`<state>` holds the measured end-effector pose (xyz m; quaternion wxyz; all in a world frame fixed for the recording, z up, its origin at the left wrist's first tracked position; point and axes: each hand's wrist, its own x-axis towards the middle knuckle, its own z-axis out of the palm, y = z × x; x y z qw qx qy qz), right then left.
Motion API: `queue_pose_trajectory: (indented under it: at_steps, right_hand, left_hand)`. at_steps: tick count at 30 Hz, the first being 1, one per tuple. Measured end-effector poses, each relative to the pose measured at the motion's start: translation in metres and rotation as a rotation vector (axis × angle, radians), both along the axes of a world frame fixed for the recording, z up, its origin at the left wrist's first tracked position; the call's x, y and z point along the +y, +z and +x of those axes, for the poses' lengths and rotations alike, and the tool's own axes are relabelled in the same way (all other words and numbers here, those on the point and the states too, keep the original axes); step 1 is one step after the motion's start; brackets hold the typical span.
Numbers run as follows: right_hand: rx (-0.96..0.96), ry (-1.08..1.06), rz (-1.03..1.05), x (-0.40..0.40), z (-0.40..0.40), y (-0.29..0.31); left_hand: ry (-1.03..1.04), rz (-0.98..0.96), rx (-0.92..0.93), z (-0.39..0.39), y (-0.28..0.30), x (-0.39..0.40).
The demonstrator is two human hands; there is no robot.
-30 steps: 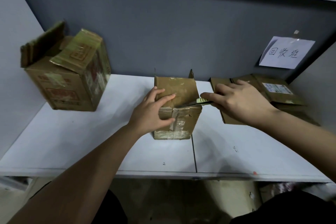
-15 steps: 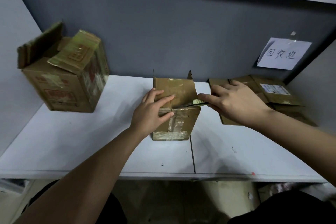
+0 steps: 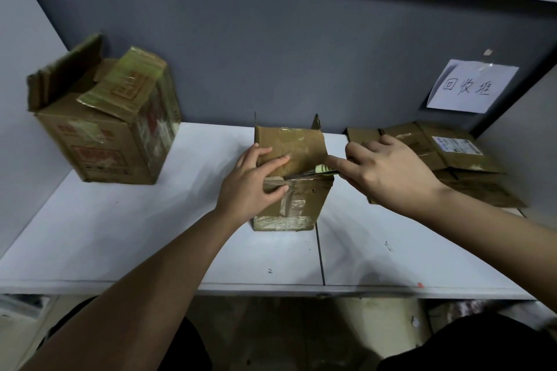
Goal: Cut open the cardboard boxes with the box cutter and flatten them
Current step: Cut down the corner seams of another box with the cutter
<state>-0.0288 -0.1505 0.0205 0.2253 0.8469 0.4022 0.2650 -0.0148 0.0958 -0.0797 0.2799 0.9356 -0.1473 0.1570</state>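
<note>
On the white surface (image 3: 120, 235) the left hand (image 3: 251, 187) lies spread over the small cardboard box (image 3: 297, 205) at centre. The right hand (image 3: 388, 175) pinches the box cutter (image 3: 322, 170), its blade apparently in the top seam. Flattened boxes (image 3: 446, 156) lie far right, a larger open box (image 3: 105, 117) far left.

Dim, soft shadows, wide-angle edge distortion
</note>
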Motion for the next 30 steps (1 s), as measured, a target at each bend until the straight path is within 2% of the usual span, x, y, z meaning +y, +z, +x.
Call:
queue_pose_trajectory:
  at_steps: [11,16,25,30]
  right_hand:
    - [-0.025,0.041,-0.084,0.020,-0.009,0.019]
    - [0.049,-0.093,-0.081,0.023,-0.003,0.022]
    - [0.183,-0.073,-0.036,0.023,0.005,0.022]
    - [0.054,-0.049,-0.166,0.030,0.002,0.027]
  left_hand:
    - [0.002,-0.009,-0.001,0.001,-0.001,0.000]
    - [0.000,-0.028,0.010,0.000,-0.001,0.000]
    - [-0.009,-0.037,0.011,0.001,-0.002,0.001]
    - [-0.011,-0.025,0.016,0.002,-0.003,0.001]
